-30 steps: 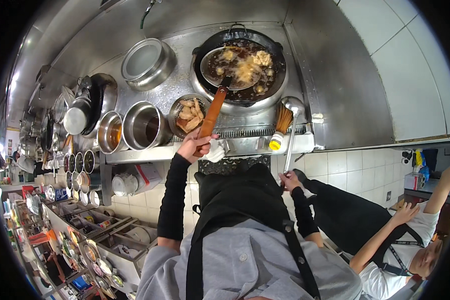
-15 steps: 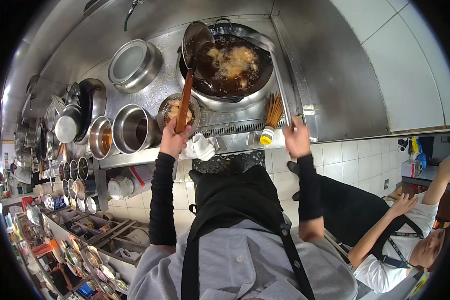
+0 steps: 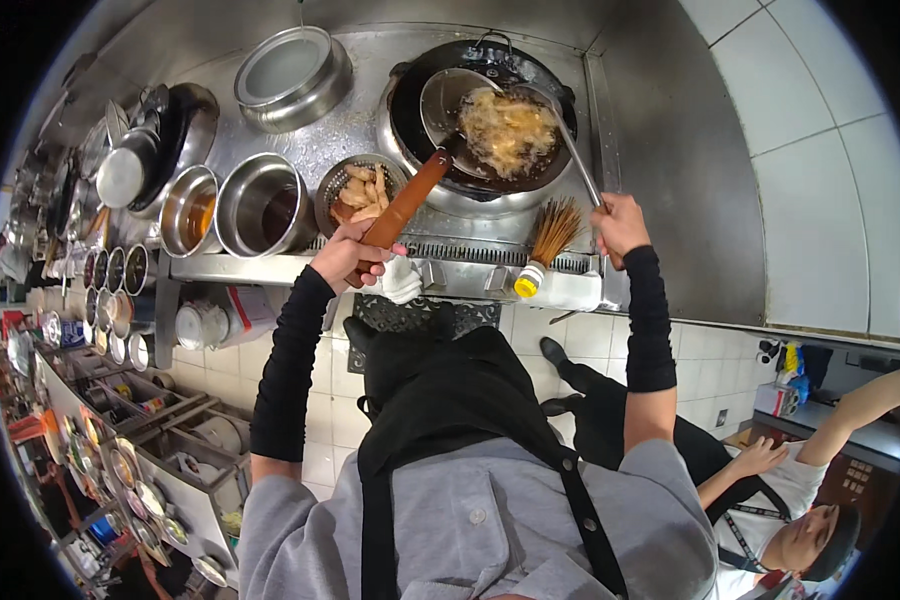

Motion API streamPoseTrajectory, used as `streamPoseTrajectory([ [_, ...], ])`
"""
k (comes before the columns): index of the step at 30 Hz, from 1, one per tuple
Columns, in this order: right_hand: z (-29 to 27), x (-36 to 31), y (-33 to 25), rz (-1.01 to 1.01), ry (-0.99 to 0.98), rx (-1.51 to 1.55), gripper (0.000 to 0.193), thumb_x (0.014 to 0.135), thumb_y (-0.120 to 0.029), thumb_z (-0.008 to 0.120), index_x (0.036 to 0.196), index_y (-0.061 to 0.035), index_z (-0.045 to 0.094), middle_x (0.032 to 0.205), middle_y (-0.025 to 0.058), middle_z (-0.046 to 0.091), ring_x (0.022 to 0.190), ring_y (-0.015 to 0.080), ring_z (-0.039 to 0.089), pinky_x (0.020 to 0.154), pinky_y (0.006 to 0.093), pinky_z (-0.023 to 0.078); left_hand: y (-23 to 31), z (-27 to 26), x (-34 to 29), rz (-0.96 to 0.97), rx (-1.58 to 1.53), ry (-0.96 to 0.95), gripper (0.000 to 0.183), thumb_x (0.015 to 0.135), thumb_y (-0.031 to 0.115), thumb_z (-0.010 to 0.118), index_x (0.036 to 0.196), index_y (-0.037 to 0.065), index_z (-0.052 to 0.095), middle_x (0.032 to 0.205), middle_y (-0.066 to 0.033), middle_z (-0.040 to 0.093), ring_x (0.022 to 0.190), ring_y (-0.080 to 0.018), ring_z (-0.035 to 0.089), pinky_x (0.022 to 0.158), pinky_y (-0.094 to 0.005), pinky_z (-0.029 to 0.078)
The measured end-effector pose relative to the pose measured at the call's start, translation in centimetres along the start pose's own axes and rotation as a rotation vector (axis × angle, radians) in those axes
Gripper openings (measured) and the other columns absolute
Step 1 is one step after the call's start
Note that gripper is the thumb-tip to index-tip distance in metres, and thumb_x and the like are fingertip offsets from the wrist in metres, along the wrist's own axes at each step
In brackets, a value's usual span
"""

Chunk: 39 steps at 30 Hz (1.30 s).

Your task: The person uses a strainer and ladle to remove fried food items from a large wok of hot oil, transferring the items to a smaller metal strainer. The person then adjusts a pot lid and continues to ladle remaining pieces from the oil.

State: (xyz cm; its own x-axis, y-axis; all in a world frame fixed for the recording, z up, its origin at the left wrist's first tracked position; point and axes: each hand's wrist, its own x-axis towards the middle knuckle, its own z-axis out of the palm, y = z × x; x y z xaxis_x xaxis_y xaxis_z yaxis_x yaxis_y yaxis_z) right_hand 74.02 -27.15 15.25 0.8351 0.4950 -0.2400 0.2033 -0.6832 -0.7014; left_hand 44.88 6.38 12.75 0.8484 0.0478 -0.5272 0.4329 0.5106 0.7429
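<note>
My left hand (image 3: 345, 255) is closed round the wooden handle of a large round skimmer (image 3: 440, 105). The skimmer lies low inside a black wok (image 3: 407, 105) on the stove, beside and partly under golden frying pieces (image 3: 510, 130) in bubbling oil. My right hand (image 3: 622, 225) grips the handle end of a long metal ladle (image 3: 580, 160), whose head is at the pieces' far edge and partly hidden by foam. Just beyond my left hand, a perforated bowl (image 3: 328, 197) holds several pale, raw-looking pieces (image 3: 362, 190).
A bamboo brush (image 3: 555, 230) with a yellow end stands by the stove's front edge. A white cloth (image 3: 402, 280) lies near my left hand. Two steel pots (image 3: 260, 215) and a lidded pot (image 3: 292, 80) are at left. Another person (image 3: 770, 490) stands at right.
The skimmer has dropped from the wok's far left rim into the oil beside the pieces. The ladle head has come down to them, and my right hand has moved right. My view has shifted.
</note>
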Motion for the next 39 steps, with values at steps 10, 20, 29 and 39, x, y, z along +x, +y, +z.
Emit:
streamPoseTrajectory([
  [10,3.2,-8.2,0.1,0.146,0.024,0.561,0.009,0.089,-0.003,0.065,0.086,0.0033,0.059,0.054,0.0051,0.05,0.035,0.0128,0.046,0.033,0.0295,0.035,-1.9,-0.6,2.4,-0.031,-0.326,-0.165,0.048,0.091,-0.006,0.052,0.138,-0.004,0.042,0.111,-0.0112,0.062,0.057,-0.0026,0.038,0.042,-0.0161,0.028],
  [20,10.2,-8.9,0.7,0.054,0.283,0.445,0.035,0.092,-0.005,0.064,0.124,0.0056,0.058,0.057,0.0024,0.052,0.037,0.012,0.048,0.032,0.0314,0.035,-4.9,5.1,1.3,0.115,-0.392,-0.164,0.048,0.089,-0.009,0.052,0.135,0.001,0.042,0.107,-0.0072,0.054,0.058,-0.0029,0.038,0.043,-0.0166,0.03],
  [29,10.5,-8.1,-1.7,0.055,0.13,0.619,0.036,0.092,-0.003,0.062,0.127,0.0051,0.057,0.056,-0.0003,0.048,0.036,0.01,0.045,0.032,0.0292,0.035,-4.8,7.6,-2.3,0.166,-0.244,-0.033,0.051,0.087,-0.011,0.053,0.134,0.007,0.044,0.105,-0.0035,0.055,0.056,-0.0049,0.038,0.043,-0.0203,0.03],
  [39,8.5,-10.1,-3.7,0.014,-0.076,0.586,0.045,0.091,-0.002,0.06,0.134,0.0087,0.052,0.059,0.0048,0.054,0.036,0.0134,0.049,0.033,0.0305,0.038,-4.1,7.1,-2.2,0.204,-0.236,0.032,0.051,0.087,-0.012,0.055,0.133,0.009,0.046,0.101,-0.0024,0.057,0.055,-0.0054,0.039,0.044,-0.0209,0.03],
])
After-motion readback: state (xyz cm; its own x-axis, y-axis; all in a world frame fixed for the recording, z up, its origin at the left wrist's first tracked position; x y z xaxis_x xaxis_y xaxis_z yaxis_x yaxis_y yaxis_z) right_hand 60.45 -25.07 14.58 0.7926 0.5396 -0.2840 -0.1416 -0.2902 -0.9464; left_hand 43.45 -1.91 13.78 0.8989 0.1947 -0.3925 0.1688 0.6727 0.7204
